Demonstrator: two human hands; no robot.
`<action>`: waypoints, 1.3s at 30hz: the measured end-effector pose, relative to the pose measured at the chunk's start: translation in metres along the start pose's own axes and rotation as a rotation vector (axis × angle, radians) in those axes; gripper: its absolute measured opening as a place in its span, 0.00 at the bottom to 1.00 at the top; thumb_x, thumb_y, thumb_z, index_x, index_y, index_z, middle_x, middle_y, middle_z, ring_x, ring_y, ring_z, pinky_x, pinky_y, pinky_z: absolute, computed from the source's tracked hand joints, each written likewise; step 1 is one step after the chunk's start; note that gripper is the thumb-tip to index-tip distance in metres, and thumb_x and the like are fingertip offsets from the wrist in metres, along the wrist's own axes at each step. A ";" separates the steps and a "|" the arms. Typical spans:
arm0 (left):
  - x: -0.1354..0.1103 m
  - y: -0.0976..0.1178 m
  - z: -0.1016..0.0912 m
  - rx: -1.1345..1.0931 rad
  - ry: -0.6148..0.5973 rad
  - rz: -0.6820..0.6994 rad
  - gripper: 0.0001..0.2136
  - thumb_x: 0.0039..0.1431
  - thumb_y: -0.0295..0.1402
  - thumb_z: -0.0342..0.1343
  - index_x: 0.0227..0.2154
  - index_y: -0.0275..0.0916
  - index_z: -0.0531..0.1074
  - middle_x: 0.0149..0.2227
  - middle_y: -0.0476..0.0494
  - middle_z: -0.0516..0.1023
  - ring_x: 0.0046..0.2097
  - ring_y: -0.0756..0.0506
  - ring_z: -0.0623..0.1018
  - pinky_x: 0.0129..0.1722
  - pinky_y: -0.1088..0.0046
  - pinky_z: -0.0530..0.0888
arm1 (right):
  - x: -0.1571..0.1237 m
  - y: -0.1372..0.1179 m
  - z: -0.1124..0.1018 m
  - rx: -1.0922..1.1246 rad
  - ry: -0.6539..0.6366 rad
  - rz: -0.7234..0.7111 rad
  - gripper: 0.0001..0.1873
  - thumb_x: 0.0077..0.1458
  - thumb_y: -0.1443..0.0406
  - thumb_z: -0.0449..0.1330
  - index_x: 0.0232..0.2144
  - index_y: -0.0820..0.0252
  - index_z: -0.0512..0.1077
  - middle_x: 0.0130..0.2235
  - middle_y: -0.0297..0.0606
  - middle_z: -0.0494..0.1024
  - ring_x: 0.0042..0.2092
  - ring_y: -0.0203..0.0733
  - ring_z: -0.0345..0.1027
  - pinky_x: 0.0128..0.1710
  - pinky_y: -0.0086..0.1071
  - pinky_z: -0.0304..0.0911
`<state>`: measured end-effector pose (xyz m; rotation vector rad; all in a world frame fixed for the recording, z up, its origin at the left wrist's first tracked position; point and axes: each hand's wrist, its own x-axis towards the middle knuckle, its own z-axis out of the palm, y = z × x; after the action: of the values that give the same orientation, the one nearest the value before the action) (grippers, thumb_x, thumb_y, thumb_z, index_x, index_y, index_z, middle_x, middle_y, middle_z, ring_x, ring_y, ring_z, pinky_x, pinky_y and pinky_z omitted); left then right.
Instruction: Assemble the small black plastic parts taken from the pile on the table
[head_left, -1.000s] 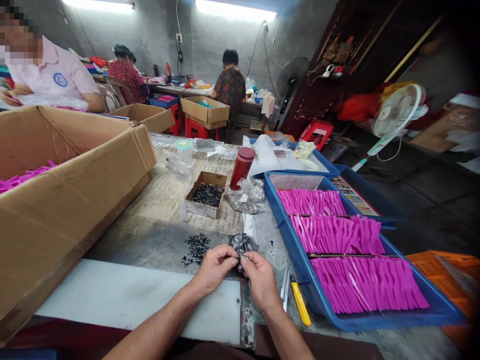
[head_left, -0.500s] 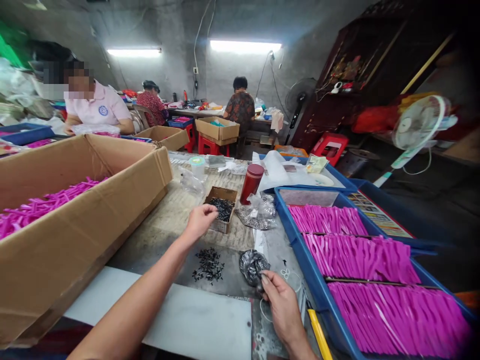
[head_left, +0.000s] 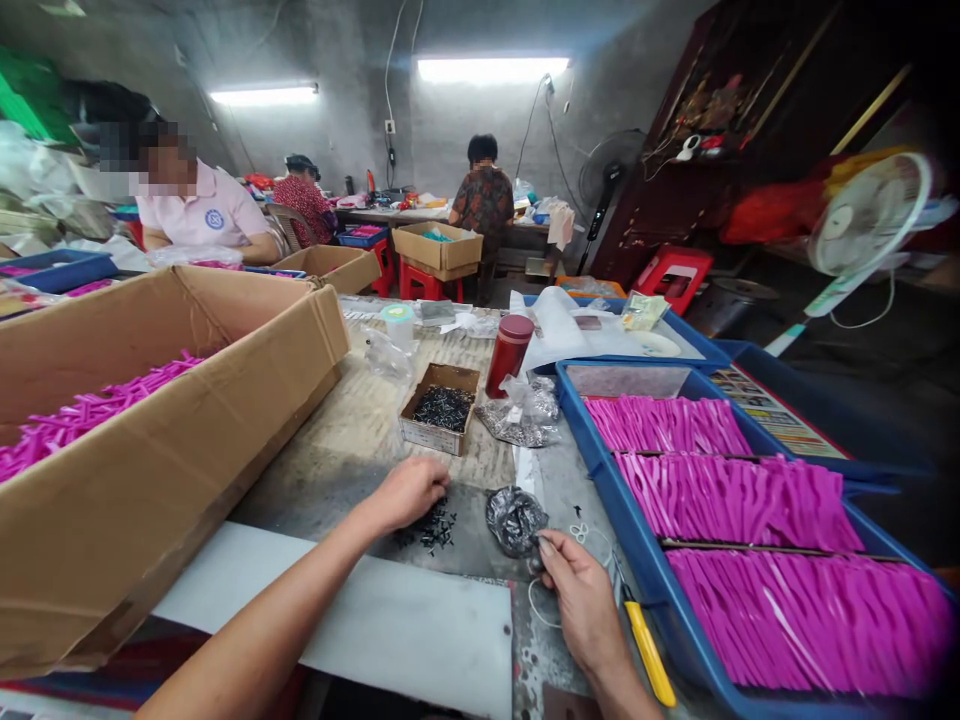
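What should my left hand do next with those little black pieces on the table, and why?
Probably pinch up one black piece. Your left hand rests over the loose pile of black pieces, while your right hand pinches the edge of the small crinkled bag. Whether the left fingers already grip a piece is hidden.

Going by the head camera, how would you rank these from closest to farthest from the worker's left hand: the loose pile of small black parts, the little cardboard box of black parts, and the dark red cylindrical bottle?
1. The loose pile of small black parts, right under the left hand.
2. The little cardboard box of black parts, beyond the hand, mid-table.
3. The dark red cylindrical bottle, farther back and to the right.
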<state>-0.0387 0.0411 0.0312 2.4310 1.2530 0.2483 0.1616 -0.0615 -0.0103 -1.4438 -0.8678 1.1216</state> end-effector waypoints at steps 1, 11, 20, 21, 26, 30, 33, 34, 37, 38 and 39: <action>-0.004 0.001 0.005 0.050 -0.049 -0.008 0.07 0.44 0.24 0.46 0.23 0.36 0.69 0.26 0.46 0.71 0.31 0.49 0.70 0.30 0.77 0.64 | 0.000 0.000 0.000 -0.001 -0.003 -0.002 0.14 0.39 0.59 0.56 0.27 0.65 0.70 0.16 0.29 0.62 0.18 0.31 0.51 0.17 0.25 0.48; -0.003 0.014 0.017 0.270 -0.174 -0.094 0.09 0.46 0.25 0.43 0.25 0.36 0.69 0.30 0.41 0.72 0.33 0.45 0.71 0.29 0.75 0.64 | -0.002 0.001 0.000 -0.024 -0.003 -0.009 0.13 0.40 0.60 0.55 0.27 0.64 0.69 0.16 0.28 0.62 0.18 0.31 0.50 0.17 0.25 0.47; -0.013 0.018 0.021 0.102 0.012 -0.160 0.08 0.44 0.26 0.43 0.22 0.38 0.68 0.22 0.48 0.71 0.27 0.49 0.70 0.25 0.79 0.60 | 0.006 -0.001 -0.006 -0.081 0.032 -0.086 0.11 0.41 0.61 0.54 0.25 0.64 0.69 0.18 0.29 0.64 0.20 0.32 0.55 0.21 0.26 0.53; -0.013 0.018 0.022 0.054 0.045 -0.184 0.08 0.44 0.26 0.43 0.22 0.38 0.68 0.20 0.50 0.70 0.25 0.50 0.69 0.24 0.79 0.60 | 0.008 -0.003 -0.006 -0.109 0.024 -0.111 0.11 0.42 0.61 0.54 0.25 0.64 0.69 0.19 0.31 0.66 0.22 0.33 0.57 0.23 0.27 0.54; -0.013 0.020 0.025 -0.226 0.171 -0.206 0.08 0.42 0.24 0.43 0.19 0.36 0.66 0.14 0.54 0.62 0.19 0.54 0.63 0.21 0.82 0.58 | 0.021 -0.017 -0.004 -0.515 -0.097 -0.313 0.09 0.45 0.65 0.51 0.26 0.63 0.69 0.26 0.36 0.72 0.29 0.38 0.63 0.30 0.29 0.57; -0.014 0.027 0.027 -0.386 0.156 -0.186 0.07 0.42 0.24 0.43 0.20 0.35 0.67 0.15 0.55 0.62 0.19 0.55 0.61 0.20 0.83 0.58 | 0.031 -0.024 0.001 -1.043 -0.234 -0.487 0.09 0.46 0.70 0.49 0.26 0.61 0.70 0.28 0.38 0.72 0.33 0.40 0.63 0.34 0.30 0.54; -0.015 0.031 0.029 -0.416 0.133 -0.144 0.09 0.43 0.24 0.43 0.22 0.35 0.68 0.17 0.54 0.66 0.21 0.54 0.64 0.22 0.82 0.60 | 0.036 -0.022 0.006 -1.328 -0.294 -0.538 0.10 0.46 0.72 0.49 0.25 0.60 0.69 0.28 0.39 0.72 0.33 0.41 0.63 0.33 0.31 0.52; -0.015 0.032 0.030 -0.420 0.126 -0.125 0.09 0.44 0.24 0.43 0.23 0.36 0.69 0.19 0.53 0.67 0.23 0.53 0.66 0.24 0.81 0.61 | 0.037 -0.021 0.007 -1.389 -0.306 -0.549 0.10 0.47 0.72 0.48 0.24 0.60 0.69 0.28 0.39 0.72 0.33 0.41 0.63 0.33 0.32 0.51; -0.015 0.034 0.033 -0.437 0.118 -0.065 0.10 0.46 0.24 0.43 0.26 0.36 0.69 0.26 0.49 0.71 0.30 0.51 0.69 0.31 0.79 0.63 | 0.039 -0.019 0.011 -1.491 -0.331 -0.575 0.10 0.47 0.73 0.48 0.25 0.59 0.68 0.28 0.39 0.72 0.33 0.42 0.63 0.31 0.32 0.48; -0.015 0.034 0.034 -0.441 0.119 -0.051 0.11 0.46 0.23 0.42 0.27 0.37 0.69 0.27 0.49 0.71 0.31 0.51 0.69 0.32 0.79 0.64 | 0.039 -0.018 0.011 -1.507 -0.339 -0.584 0.10 0.47 0.74 0.48 0.25 0.60 0.67 0.29 0.39 0.72 0.33 0.42 0.62 0.31 0.32 0.47; -0.015 0.035 0.036 -0.442 0.121 -0.039 0.11 0.47 0.23 0.42 0.28 0.37 0.69 0.28 0.49 0.71 0.32 0.51 0.69 0.33 0.79 0.64 | 0.040 -0.019 0.012 -1.519 -0.347 -0.594 0.10 0.47 0.74 0.48 0.26 0.60 0.67 0.29 0.40 0.72 0.33 0.42 0.62 0.31 0.32 0.46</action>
<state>-0.0098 0.0012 0.0139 2.0350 1.1482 0.6005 0.1631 -0.0175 0.0008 -1.8534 -2.4946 0.0747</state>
